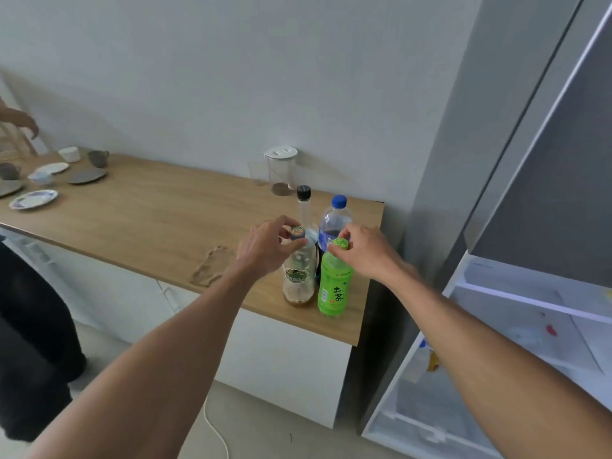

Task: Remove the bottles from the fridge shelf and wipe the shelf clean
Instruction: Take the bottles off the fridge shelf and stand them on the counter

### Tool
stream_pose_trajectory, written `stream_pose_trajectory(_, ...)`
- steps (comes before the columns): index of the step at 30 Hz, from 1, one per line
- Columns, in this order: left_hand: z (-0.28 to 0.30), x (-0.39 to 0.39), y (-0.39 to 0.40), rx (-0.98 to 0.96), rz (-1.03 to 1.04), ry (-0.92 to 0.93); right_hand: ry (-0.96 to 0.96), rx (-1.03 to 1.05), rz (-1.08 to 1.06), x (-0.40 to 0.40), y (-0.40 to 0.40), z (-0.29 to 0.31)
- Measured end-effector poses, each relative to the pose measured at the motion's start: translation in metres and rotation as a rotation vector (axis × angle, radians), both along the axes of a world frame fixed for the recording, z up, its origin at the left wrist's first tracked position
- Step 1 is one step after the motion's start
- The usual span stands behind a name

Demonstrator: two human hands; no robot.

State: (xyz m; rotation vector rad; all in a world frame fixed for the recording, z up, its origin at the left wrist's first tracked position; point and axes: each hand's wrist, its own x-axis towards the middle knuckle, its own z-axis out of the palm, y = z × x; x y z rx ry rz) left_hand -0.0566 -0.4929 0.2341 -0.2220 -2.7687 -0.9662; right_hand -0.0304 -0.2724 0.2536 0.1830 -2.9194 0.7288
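Observation:
Several bottles stand at the right end of the wooden counter (139, 223). My left hand (265, 250) pinches the cap of a clear bottle (299, 276) with a little brown liquid at its bottom. My right hand (367, 251) grips the green cap of a green tea bottle (332, 289). Behind them stand a clear bottle with a black cap (304, 203) and a blue-capped dark soda bottle (334, 220). A beige cloth (212, 265) lies crumpled on the counter to the left of the bottles. The fridge (530, 309) stands open at right, its white shelf (530, 301) bare with small red spots.
A clear lidded pitcher (281, 170) stands by the wall behind the bottles. Plates, bowls and cups (49, 180) crowd the counter's far left end, where another person's hand (23, 122) reaches. A dark-clothed person (33, 326) stands at left. A white cable (215, 429) lies on the floor.

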Motion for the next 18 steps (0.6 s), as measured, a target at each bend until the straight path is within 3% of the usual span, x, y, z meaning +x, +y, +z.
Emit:
stream_pose_trajectory(13, -0.006, -0.017, -0.012, 0.066, -0.085, -0.051, 0.014, -0.132, -0.094, 0.005, -0.02, -0.011)
stream_pose_trajectory(18, -0.01, 0.013, -0.052, 0.138, 0.014, -0.056, 0.2, 0.036, -0.214, 0.032, -0.039, -0.004)
